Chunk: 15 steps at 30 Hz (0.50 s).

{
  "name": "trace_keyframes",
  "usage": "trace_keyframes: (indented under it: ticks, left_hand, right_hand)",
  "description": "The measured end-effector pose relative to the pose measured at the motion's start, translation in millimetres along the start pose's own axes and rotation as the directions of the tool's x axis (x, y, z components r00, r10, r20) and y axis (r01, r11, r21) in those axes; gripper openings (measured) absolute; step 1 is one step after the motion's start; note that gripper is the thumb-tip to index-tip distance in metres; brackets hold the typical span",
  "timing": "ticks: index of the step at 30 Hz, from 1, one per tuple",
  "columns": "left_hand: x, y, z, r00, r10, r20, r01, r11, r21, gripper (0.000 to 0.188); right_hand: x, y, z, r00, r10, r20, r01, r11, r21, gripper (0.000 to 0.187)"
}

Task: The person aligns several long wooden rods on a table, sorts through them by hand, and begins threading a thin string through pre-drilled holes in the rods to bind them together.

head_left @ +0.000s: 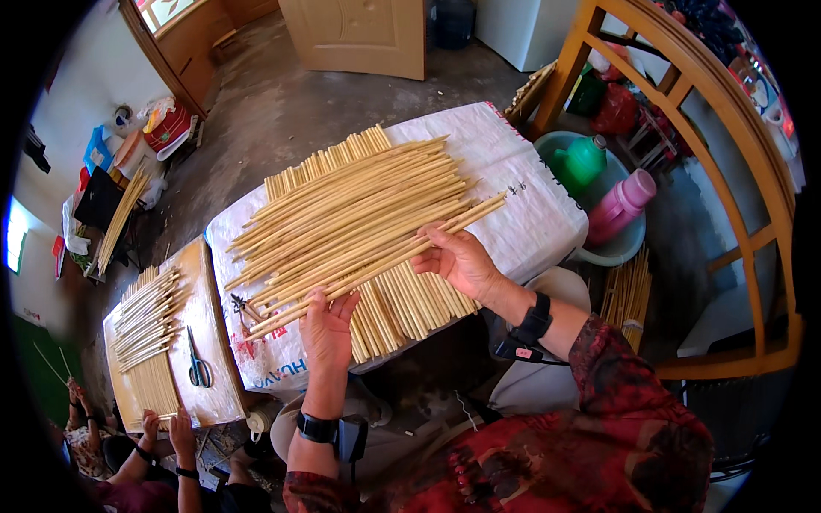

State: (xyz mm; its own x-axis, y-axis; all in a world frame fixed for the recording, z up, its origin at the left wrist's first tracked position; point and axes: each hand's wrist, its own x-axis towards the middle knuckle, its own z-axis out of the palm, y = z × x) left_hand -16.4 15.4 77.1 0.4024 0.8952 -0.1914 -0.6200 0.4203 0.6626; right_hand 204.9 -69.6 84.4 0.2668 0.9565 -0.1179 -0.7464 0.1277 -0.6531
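A few long, pale yellow reed stalks lie slantwise between my two hands. My left hand, palm turned up, closes its thumb and fingers on them near their lower left end. Farther right, my right hand grips them toward their upper right end. Just beyond, a wide pile of similar stalks lies crosswise over a row of stalks whose ends show at the near and far sides. All this rests on a table covered with white woven plastic.
On the left, a lower board carries more stalks and dark scissors. Another person's hands work at its near edge. A basin with green and pink flasks stands right, near a wooden frame. Bundled stalks stand below.
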Motion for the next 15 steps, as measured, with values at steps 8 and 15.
trace_keyframes:
  ticks: [8,15]
  left_hand:
    - [-17.4,7.3,-9.0,0.998,0.057,0.013,-0.057,0.998,0.018,0.026]
    - [-12.2,-4.0,-25.1,0.997,0.041,0.067,-0.043,0.999,0.021,0.031]
  right_hand:
    - [-2.3,2.4,-9.6,0.989,0.142,0.028,-0.143,0.989,0.023,0.022]
    - [-3.6,13.3,-17.0,0.987,0.152,-0.061,-0.148,0.987,0.058,0.019]
